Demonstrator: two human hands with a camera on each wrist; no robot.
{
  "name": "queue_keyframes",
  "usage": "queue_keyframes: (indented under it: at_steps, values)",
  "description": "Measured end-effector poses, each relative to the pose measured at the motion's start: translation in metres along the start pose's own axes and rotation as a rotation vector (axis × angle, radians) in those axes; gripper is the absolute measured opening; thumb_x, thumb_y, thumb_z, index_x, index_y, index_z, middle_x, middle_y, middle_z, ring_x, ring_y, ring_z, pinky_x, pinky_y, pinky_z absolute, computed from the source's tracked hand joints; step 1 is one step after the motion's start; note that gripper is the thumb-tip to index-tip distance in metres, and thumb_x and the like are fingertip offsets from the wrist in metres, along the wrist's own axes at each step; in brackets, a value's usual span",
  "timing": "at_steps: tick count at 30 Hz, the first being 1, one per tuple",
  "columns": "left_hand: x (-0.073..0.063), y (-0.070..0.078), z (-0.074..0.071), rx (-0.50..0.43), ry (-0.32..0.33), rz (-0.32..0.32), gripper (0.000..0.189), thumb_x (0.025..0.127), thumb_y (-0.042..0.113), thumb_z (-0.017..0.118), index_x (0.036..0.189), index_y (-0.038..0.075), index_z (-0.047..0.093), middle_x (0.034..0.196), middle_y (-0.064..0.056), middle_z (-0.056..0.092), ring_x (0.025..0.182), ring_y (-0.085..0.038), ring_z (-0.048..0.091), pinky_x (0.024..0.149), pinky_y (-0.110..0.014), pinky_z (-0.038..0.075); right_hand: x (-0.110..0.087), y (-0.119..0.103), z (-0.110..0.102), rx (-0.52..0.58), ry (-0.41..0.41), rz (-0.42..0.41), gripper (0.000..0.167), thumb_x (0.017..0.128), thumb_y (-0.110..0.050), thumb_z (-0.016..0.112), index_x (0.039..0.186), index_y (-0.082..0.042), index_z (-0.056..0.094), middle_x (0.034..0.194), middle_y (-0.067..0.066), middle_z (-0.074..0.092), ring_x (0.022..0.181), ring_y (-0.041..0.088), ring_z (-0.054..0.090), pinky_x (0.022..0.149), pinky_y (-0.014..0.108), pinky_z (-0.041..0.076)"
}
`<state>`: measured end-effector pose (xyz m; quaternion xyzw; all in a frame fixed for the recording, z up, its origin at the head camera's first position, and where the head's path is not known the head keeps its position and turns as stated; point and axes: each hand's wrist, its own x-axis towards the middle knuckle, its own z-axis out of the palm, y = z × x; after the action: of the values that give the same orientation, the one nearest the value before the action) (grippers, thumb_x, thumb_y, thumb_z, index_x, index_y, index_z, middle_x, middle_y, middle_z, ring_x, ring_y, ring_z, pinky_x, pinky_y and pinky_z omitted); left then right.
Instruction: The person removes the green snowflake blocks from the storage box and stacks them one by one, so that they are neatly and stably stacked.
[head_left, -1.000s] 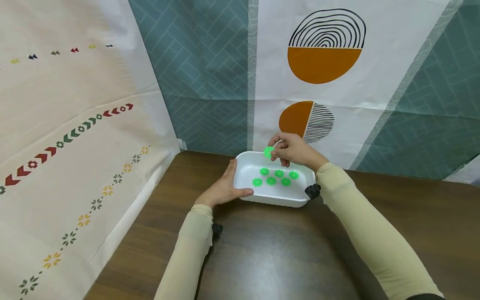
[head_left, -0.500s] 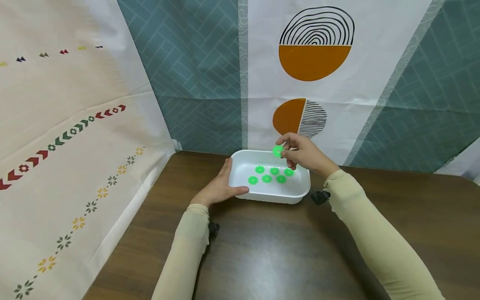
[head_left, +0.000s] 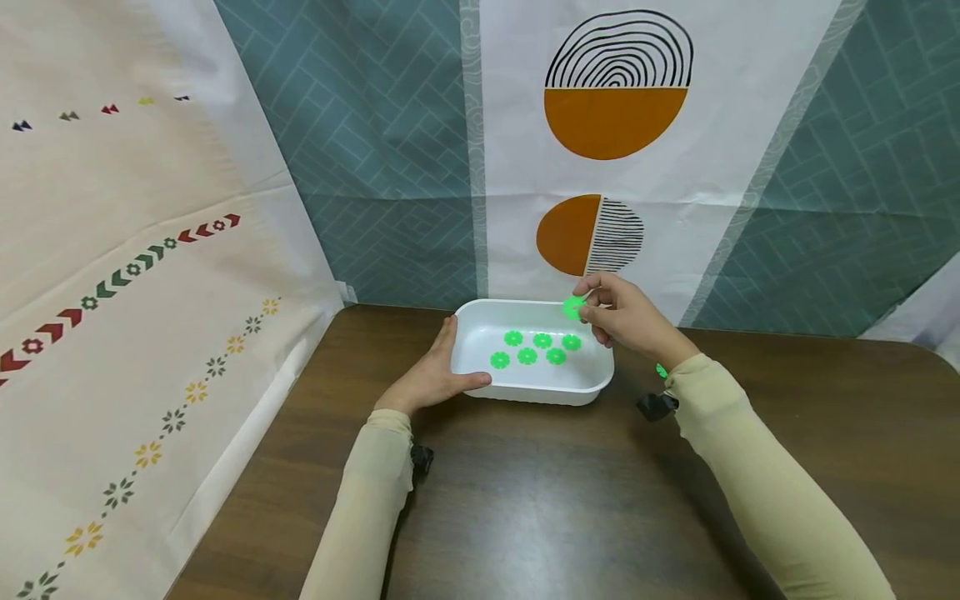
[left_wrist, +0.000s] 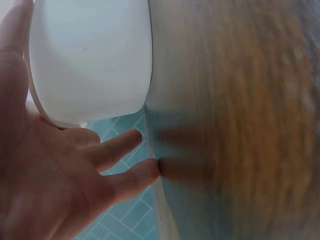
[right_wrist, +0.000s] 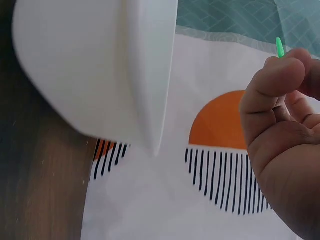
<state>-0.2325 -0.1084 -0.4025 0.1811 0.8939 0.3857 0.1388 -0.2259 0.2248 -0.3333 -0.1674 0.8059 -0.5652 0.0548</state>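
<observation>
My right hand (head_left: 626,312) pinches a green flower-shaped disc (head_left: 573,307) between thumb and fingertips, above the far right part of a white plastic tray (head_left: 532,388). Seen edge-on in the right wrist view, the disc (right_wrist: 280,47) pokes out past the curled fingers. Several matching discs lie flat in two rows on the tray floor, among them one green disc (head_left: 527,356) in the near row. At the tray's left end rests my left hand (head_left: 431,375), its thumb along the near rim and its straight fingers along the left side. Two of its fingers (left_wrist: 132,177) stretch past the tray end.
Another green piece (head_left: 661,370) shows on the brown wooden table (head_left: 525,475), partly hidden by the right wrist. Patterned teal and white cloth (head_left: 390,208) hangs along the table's back edge, and cream cloth (head_left: 150,333) borders the left side.
My right hand has moved rightward over the tray with its disc, uncovering more of the discs below. The left hand keeps its place at the tray. The head view has turned slightly right.
</observation>
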Motion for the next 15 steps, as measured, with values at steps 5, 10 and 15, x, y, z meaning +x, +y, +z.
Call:
queue_keyframes:
  at_steps: [5,10,15]
  values:
    - [-0.001,0.001,0.0,0.001,-0.004,-0.002,0.125,0.084,0.054,0.078,0.162,0.012,-0.011,0.168,-0.007,-0.011,0.151,-0.031,0.009,0.117,-0.05,0.021,-0.011,0.006,-0.01,-0.028,0.027,0.028,0.023,0.103,-0.002,0.054,0.124,0.002,0.047,0.089,0.019,0.053,0.057,0.023,0.048,0.054,0.034,0.047]
    - [0.0,0.001,0.0,-0.005,-0.002,-0.002,0.126,0.084,0.054,0.079,0.161,0.013,-0.011,0.168,-0.007,-0.011,0.152,-0.031,0.008,0.117,-0.049,0.02,-0.023,0.013,-0.023,-0.008,0.05,0.024,0.024,0.104,-0.003,0.053,0.125,0.002,0.045,0.087,0.018,0.052,0.055,0.024,0.047,0.051,0.035,0.045]
    - [0.0,0.002,0.0,0.0,-0.003,0.004,0.126,0.084,0.053,0.078,0.161,0.011,-0.011,0.168,-0.009,-0.011,0.152,-0.031,0.008,0.117,-0.05,0.02,-0.033,0.022,-0.033,0.006,0.075,0.037,0.023,0.103,-0.005,0.055,0.124,0.0,0.046,0.083,0.015,0.054,0.054,0.022,0.047,0.047,0.034,0.042]
